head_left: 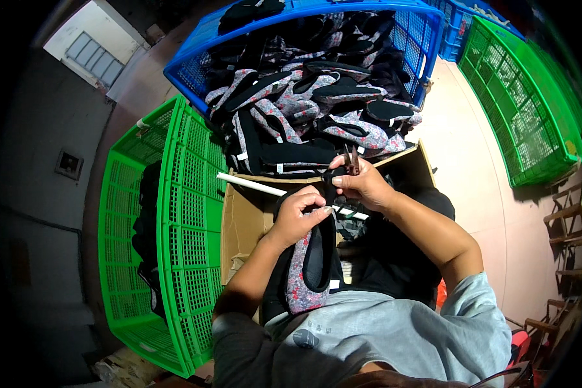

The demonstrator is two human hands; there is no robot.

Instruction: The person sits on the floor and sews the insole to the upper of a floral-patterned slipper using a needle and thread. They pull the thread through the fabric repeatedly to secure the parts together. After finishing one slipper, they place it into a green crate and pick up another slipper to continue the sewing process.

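Observation:
A floral cloth shoe (298,279) with a black lining lies in my lap, its opening facing up. My left hand (296,218) is closed on its black upper end, thumb and fingers pinching the fabric. Against that same end, my right hand (368,187) pinches a black piece of cloth between thumb and finger. Small thread snips (351,160) are held in the right hand, their points sticking up past the fingers. Whether the blades touch any thread cannot be made out. Beneath the hands stands an open cardboard box (239,223), with a white tube (251,183) across it.
Ahead, a blue plastic crate (425,48) is heaped with similar floral shoes (291,103). At my left stands a green crate (191,233) with dark items behind its wall. Another green crate (507,97) and a wooden rack (566,216) are on the right.

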